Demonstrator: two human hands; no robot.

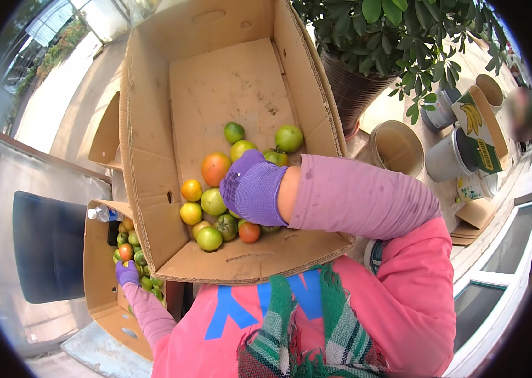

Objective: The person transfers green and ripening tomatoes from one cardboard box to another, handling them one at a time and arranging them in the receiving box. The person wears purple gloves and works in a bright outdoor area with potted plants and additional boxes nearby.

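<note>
Grip unclear: right hand (252, 188), gloved purple, was laid palm-down over tomatoes (215, 203) piled at the near end of the large cardboard box (152, 126), fingers hidden. Left hand (127, 273) was pinched on a small tomato (125, 252) in the lower box (97, 277), seemingly picked out.

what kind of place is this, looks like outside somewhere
Probably an outdoor sorting or packing spot at a farm or market, on a paved yard in daylight. Cardboard boxes hold loose green, yellow and orange tomatoes, handled by purple-gloved hands. Buckets and a potted plant stand nearby.
</note>
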